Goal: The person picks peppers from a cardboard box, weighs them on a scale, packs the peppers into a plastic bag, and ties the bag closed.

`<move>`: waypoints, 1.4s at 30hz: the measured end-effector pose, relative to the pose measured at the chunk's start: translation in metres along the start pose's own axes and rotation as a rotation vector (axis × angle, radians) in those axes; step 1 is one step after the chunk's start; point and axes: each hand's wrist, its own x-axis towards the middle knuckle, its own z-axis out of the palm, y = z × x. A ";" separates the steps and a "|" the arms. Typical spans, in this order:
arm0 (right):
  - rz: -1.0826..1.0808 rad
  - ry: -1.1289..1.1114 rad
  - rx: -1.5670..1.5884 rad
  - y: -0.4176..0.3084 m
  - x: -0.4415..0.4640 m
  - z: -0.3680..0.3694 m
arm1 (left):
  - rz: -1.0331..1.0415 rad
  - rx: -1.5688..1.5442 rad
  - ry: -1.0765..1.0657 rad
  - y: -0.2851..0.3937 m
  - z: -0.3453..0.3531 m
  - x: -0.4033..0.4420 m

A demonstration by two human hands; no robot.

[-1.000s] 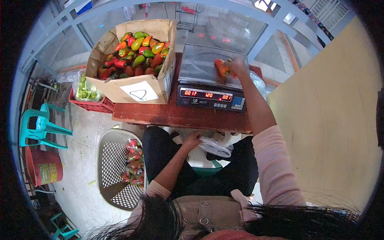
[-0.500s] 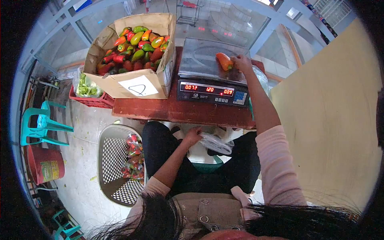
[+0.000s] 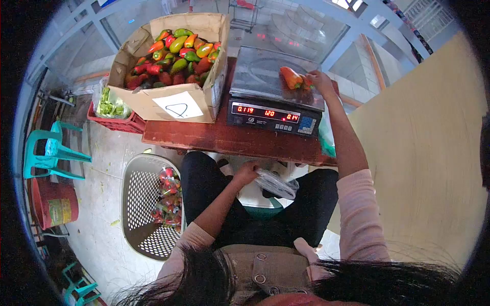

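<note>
On the metal pan of a digital scale (image 3: 250, 71) lies an orange-red pepper (image 3: 291, 78). My right hand (image 3: 320, 83) is closed on a second, smaller pepper (image 3: 308, 82) at the right side of the pan, touching or close beside the first. The red display (image 3: 265, 111) reads 0.119, 1.20 and 0.14. Low between my knees, my left hand (image 3: 246, 173) pinches clear plastic bags (image 3: 277, 184). A cardboard box (image 3: 158, 104) full of red, orange and green peppers (image 3: 178, 58) stands left of the scale.
The box and scale stand on a red-brown table (image 3: 204, 138). A perforated basket (image 3: 139, 199) with bagged peppers (image 3: 169, 196) is on the floor to my left. Further left are a red crate (image 3: 115, 124), a turquoise chair (image 3: 48, 153) and a red bucket (image 3: 53, 206). A tan panel (image 3: 418, 143) rises at right.
Another pepper is now beside the first on the pan, in my right hand. The display's first number rose from 0.012 through 0.072 to 0.119. My left hand stays with the bags.
</note>
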 end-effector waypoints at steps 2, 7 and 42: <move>0.050 0.027 -0.034 -0.010 -0.001 -0.009 | 0.043 -0.053 0.059 0.003 0.003 -0.006; 0.014 0.060 -0.092 -0.020 0.019 -0.007 | 0.060 -0.074 0.089 -0.012 0.024 0.008; -0.693 0.243 0.198 -0.353 0.106 0.083 | 0.012 -0.219 0.088 0.011 0.002 -0.001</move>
